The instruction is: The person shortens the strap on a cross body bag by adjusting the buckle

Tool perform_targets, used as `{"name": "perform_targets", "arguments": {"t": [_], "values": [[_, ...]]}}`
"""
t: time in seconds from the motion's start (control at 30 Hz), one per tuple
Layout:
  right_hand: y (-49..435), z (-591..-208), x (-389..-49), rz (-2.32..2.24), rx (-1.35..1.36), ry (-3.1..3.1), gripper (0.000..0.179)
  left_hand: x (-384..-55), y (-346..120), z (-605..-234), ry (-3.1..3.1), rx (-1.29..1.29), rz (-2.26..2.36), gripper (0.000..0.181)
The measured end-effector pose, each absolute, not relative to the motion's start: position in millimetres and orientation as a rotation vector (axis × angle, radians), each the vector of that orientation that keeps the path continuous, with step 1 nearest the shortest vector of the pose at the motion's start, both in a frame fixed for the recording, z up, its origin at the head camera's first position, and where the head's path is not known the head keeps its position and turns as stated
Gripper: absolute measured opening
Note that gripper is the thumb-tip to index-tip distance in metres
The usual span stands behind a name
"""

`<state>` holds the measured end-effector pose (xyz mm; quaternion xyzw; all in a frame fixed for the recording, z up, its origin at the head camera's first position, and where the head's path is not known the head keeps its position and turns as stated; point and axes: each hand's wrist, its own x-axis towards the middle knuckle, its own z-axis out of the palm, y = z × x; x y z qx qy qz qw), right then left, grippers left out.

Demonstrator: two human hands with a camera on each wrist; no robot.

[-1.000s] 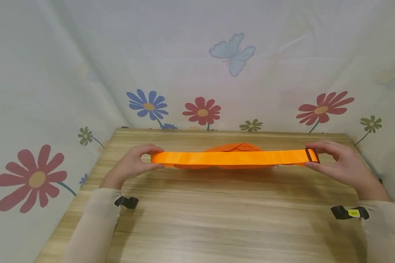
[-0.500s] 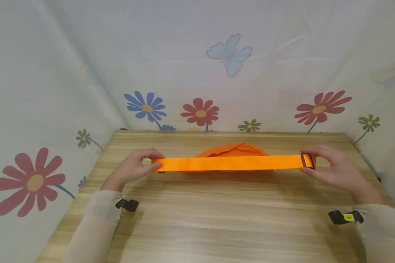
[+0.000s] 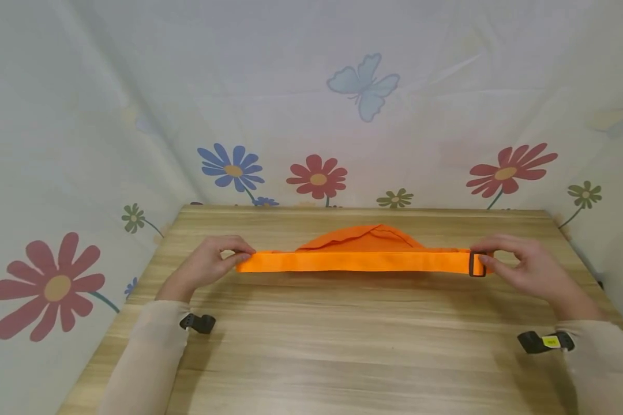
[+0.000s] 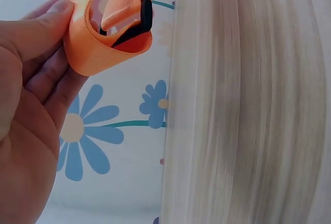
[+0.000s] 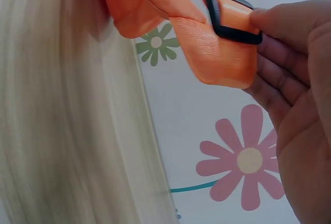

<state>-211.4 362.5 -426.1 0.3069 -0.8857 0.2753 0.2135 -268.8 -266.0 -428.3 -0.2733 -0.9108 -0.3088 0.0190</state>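
An orange strap (image 3: pixel 363 261) is stretched level between my two hands, above the table. Behind it, an orange fabric bag (image 3: pixel 363 237) shows its folded upper part; the strap hides the rest. My left hand (image 3: pixel 207 266) pinches the strap's left end between thumb and fingers. In the left wrist view the strap (image 4: pixel 98 53) loops round there, with a black buckle piece (image 4: pixel 147 14) inside the loop. At the other end my right hand (image 3: pixel 532 268) pinches the strap beside a black slide buckle (image 3: pixel 471 264). The right wrist view shows this slide buckle (image 5: pixel 238 34) with the thumb at its edge.
Below lies a wood-grain table (image 3: pixel 353 346). A pale curtain (image 3: pixel 270 86) printed with flowers and a butterfly hangs behind it and along the sides. Black bands with small devices are worn on both wrists.
The strap has come slightly lower and nearer, and more of the bag shows above it. My right hand has moved a little left, its thumb shifting onto the strap beside the buckle.
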Motion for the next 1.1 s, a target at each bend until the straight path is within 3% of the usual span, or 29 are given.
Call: {"name": "perform_targets", "arguments": {"t": [0.23,1.1], "values": [[360.7,-419.0,-213.1,0.621,0.872,-2.553,0.045,-268.7,-268.4,-430.6,-2.762,-1.025,-0.912,0.018],[346.4,-445.6,-204.6,0.534,0.962,-2.694,0.036,-265.4,-271.9,-448.1,-2.934,-1.072,-0.680,0.017]]}}
